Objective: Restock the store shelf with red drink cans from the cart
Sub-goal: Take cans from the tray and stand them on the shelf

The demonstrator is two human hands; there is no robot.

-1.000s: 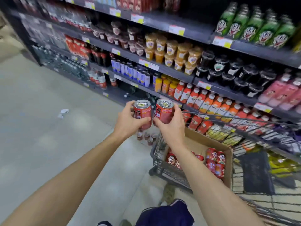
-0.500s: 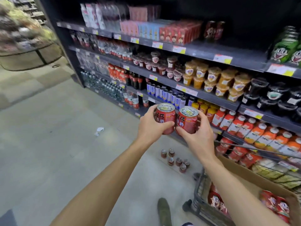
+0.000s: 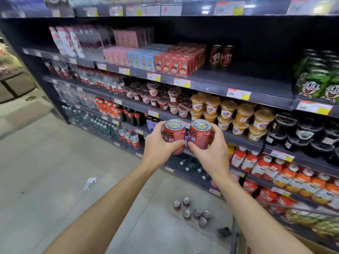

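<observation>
My left hand [image 3: 160,146] grips a red drink can [image 3: 174,135] with a silver top, and my right hand [image 3: 212,152] grips a second red drink can [image 3: 200,134]. Both cans are upright, side by side at chest height before the shelves. Two more red cans [image 3: 221,55] stand at the back of an upper shelf [image 3: 244,83], with dark bare shelf space to their right. Only the cart's edge with its cardboard box [image 3: 310,244] shows at the bottom right corner.
Several small cans [image 3: 192,211] stand on the floor near the shelf base. Red carton packs [image 3: 176,63] sit left of the shelved cans, green bottles [image 3: 319,77] to the right. Fruit cups, dark jars and orange bottles fill the lower shelves. A paper scrap [image 3: 89,183] lies on the floor.
The view has swung up and left from the cart toward the upper shelves. Both hands have lifted the two cans away from the cart, still held together.
</observation>
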